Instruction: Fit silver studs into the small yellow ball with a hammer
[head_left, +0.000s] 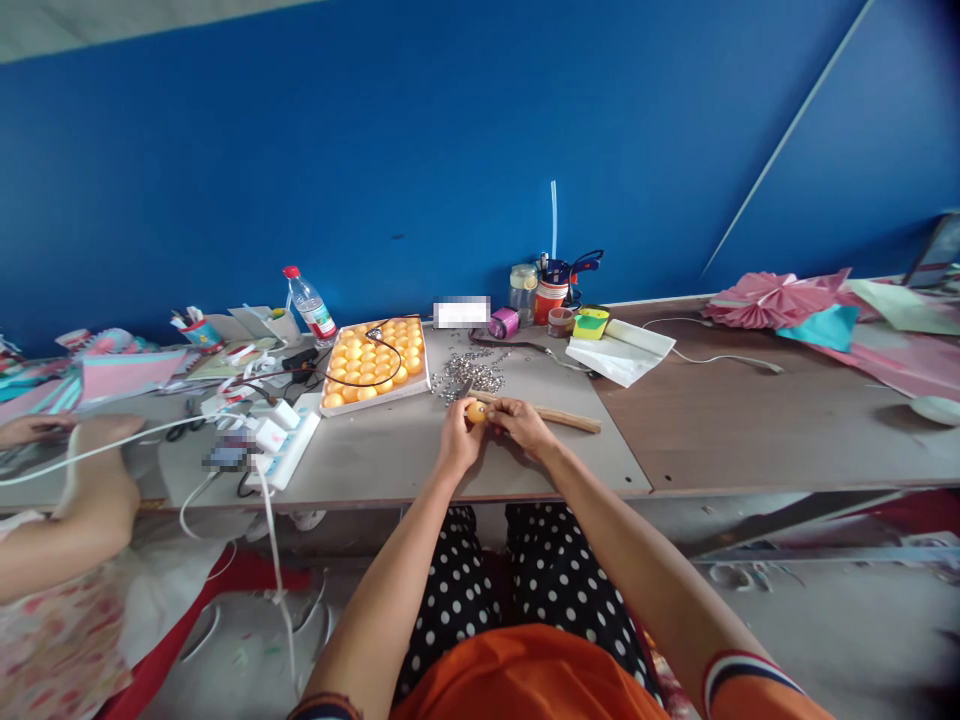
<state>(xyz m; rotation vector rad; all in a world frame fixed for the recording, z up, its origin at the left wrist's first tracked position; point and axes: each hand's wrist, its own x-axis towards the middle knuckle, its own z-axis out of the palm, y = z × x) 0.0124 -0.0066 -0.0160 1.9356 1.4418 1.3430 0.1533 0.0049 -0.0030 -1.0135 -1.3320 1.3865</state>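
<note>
My left hand [459, 436] and my right hand [521, 424] meet at the table's near middle, both closed around one small orange ball [476, 410]. The fingertips pinch it from either side. A wooden stick [570, 418] lies on the table under my right hand and runs to the right. Just behind my hands is a heap of small silvery metal bits [471, 371]. A white tray [424, 362] full of orange balls stands to the left of the heap, with a black cord lying across it.
A white power strip [289, 452] with cables lies at the left. A water bottle [310, 305], jars and a pen cup [553, 291] line the blue wall. Pink folded paper [765, 298] lies at the far right. Another person's arm [82, 500] rests at the left edge.
</note>
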